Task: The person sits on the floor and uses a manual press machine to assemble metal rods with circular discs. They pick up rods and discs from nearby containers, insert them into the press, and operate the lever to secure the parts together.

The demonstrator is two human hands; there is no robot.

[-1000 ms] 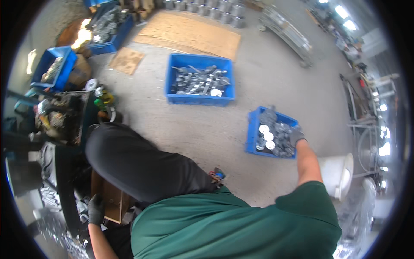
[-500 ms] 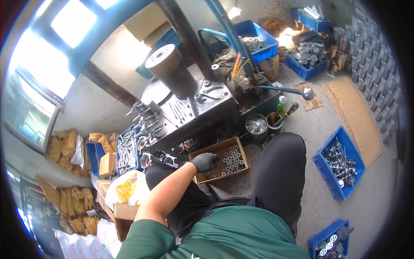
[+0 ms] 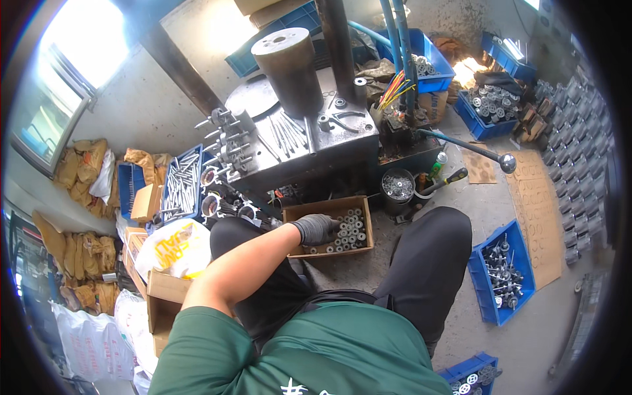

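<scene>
Inside the box (image 3: 324, 207), left hand (image 3: 317, 230) by rings (image 3: 351, 230), can't tell if gripping; right hand's unseen; sloppy nudge might topple some

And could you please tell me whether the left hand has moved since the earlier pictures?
Yes: the left hand has moved rightward, toward the metal rings, judged against the brown box around them.

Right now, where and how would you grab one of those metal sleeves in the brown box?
Probably the outer curved wall near the upper end, from above: the metal sleeves mostly show ring ends upward, and the brown box is open-topped with walls around.
</scene>
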